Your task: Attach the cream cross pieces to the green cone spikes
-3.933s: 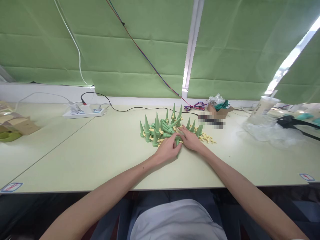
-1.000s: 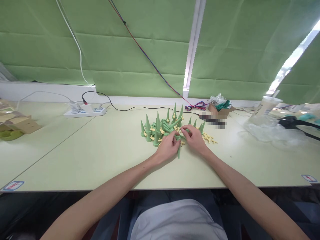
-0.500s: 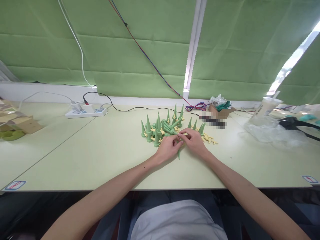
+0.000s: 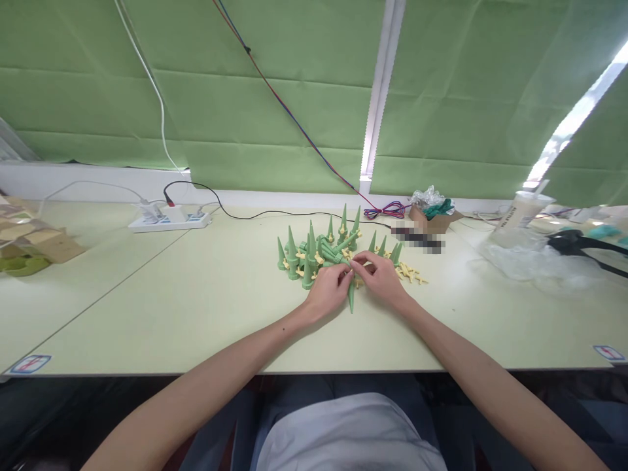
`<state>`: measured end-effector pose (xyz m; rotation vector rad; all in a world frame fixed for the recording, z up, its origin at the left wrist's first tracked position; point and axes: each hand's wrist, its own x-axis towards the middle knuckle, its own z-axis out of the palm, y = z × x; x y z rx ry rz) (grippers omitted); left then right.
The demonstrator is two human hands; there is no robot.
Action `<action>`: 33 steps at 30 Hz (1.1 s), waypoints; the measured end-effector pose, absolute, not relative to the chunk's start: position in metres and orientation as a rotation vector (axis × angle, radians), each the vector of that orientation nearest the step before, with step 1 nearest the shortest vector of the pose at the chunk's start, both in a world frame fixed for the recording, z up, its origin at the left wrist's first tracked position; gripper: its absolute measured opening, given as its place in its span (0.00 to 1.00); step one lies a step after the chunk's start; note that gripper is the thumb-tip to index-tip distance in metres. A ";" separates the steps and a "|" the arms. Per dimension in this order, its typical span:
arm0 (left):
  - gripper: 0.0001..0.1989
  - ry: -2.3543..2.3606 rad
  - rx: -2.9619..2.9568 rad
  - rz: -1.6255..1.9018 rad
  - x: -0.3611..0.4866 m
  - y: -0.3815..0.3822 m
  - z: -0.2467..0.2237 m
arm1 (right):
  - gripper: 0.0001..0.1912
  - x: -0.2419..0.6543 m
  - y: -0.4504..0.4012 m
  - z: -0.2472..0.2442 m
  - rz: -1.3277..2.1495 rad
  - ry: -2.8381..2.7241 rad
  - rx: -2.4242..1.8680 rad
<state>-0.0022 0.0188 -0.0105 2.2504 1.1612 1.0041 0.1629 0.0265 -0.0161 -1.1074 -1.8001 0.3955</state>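
Note:
My left hand is closed around a green plastic spike, whose pointed tip faces me over the table. The thumb and fingers of my right hand pinch at the wide end of this spike, partly hiding it. A small yellow valve piece shows just under the right fingers. Left of and behind my hands stand several green spikes with yellow valves on their sides, and others lie among them. More upright spikes are behind my right hand, beside a pile of loose yellow valves.
A white power strip and a black cable lie toward the back. At the left edge are cardboard pieces. To the right are a small open box, a lidded cup, clear plastic bags and a black-handled object.
My left thumb and fingers have shifted slightly away from the right fingertips, showing more of the spike and the small yellow piece. The right hand has barely moved.

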 end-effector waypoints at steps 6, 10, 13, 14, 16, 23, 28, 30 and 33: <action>0.16 1.157 2.259 1.007 -0.002 0.020 -0.010 | 0.13 0.163 0.024 -0.014 0.350 -1.865 -1.094; 0.16 1.156 2.252 1.025 -0.002 0.020 -0.011 | 0.13 0.163 0.023 -0.013 0.340 -1.877 -1.090; 0.16 1.153 2.252 1.031 -0.002 0.021 -0.011 | 0.13 0.164 0.023 -0.013 0.360 -1.874 -1.094; 0.16 1.154 2.251 1.032 -0.002 0.021 -0.011 | 0.13 0.164 0.023 -0.013 0.365 -1.872 -1.095; 0.16 1.158 2.251 1.032 -0.002 0.021 -0.012 | 0.13 0.164 0.023 -0.013 0.377 -1.868 -1.098; 0.15 1.177 2.231 1.033 -0.002 0.019 -0.010 | 0.14 0.163 0.023 -0.012 0.352 -1.852 -1.131; 0.14 1.185 2.210 1.049 -0.001 0.018 -0.009 | 0.14 0.166 0.025 -0.013 0.320 -1.823 -1.141; 0.13 1.193 2.196 1.051 -0.001 0.018 -0.009 | 0.13 0.167 0.026 -0.014 0.315 -1.805 -1.144; 0.11 1.221 2.192 1.025 -0.002 0.018 -0.009 | 0.13 0.168 0.027 -0.013 0.310 -1.779 -1.154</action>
